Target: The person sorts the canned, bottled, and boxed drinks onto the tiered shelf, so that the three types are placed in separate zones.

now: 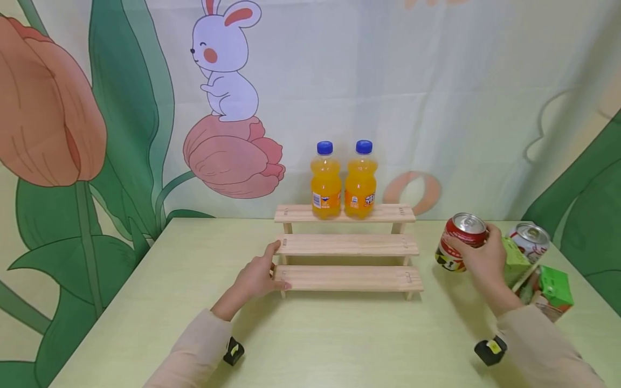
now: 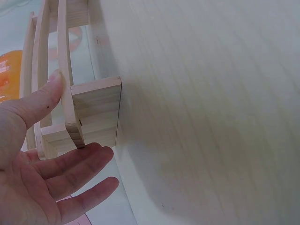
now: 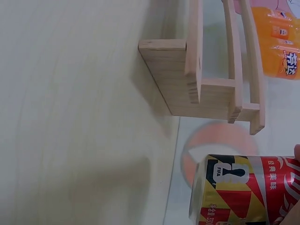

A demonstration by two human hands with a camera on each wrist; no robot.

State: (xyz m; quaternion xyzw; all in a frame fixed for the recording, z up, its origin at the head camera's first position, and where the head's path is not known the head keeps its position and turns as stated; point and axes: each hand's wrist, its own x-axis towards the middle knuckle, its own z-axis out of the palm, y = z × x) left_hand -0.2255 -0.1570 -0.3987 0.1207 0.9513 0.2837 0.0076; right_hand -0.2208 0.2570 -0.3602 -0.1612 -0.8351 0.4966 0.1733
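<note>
A person's left hand [image 1: 254, 275] holds the left end of a wooden rack [image 1: 349, 245] of three steps, which stands on the pale worktop [image 1: 339, 345]. Its thumb lies against the front step, and its other fingers reach around the end of the rack, slightly bent and partly spread. The right hand [image 1: 487, 264] grips a red can [image 3: 246, 190] with its fingers curled around the side; the can is above the worktop, to the right of the rack and apart from it, with its lid facing up. The right wrist view shows black and yellow patches near the can's base (the letters FIFA are legible there).

Two bottles of orange drink [image 1: 360, 186] with blue caps stand upright side by side on the top step. Just to the right of the right hand, a lighter-coloured can [image 1: 533, 242] stands behind a green carton [image 1: 516, 264], which the hand partly hides. Another green carton [image 1: 556, 285] stands nearer the person. Behind the worktop hangs a cloth [image 1: 330, 64] printed with a white rabbit and large tulips
</note>
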